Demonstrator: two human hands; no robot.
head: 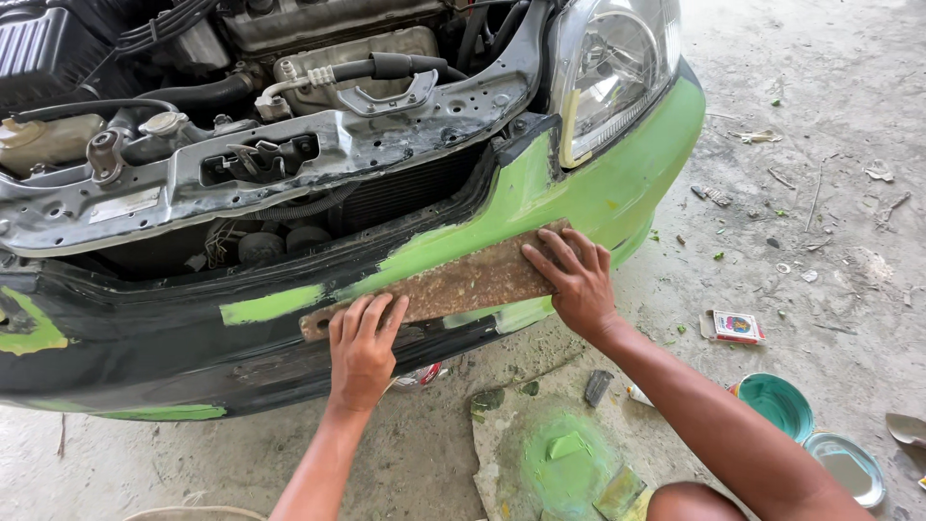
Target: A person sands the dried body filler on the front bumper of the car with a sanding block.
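Rust-brown long sanding block (439, 287) lies flat on the green bumper (617, 183); left hand (364, 349) and right hand (576, 280) press it, fingers spread flat, not gripping.

1. The car's front bumper (193, 338) runs off the left edge of the frame, so its far end is unseen.
2. The engine bay (241, 58), upper left, is cut by the top edge.
3. The headlight (612, 68), top centre, loses its upper part to the top edge.
4. The left hand (363, 347) and right hand (577, 280) cover parts of the long rusty sanding board (453, 285).
5. A small red and white object (420, 376) under the bumper is mostly hidden.
6. A metal tool (907, 427), lower right, is cut by the right edge.
7. The small printed box (738, 326) on the floor is too small to identify.
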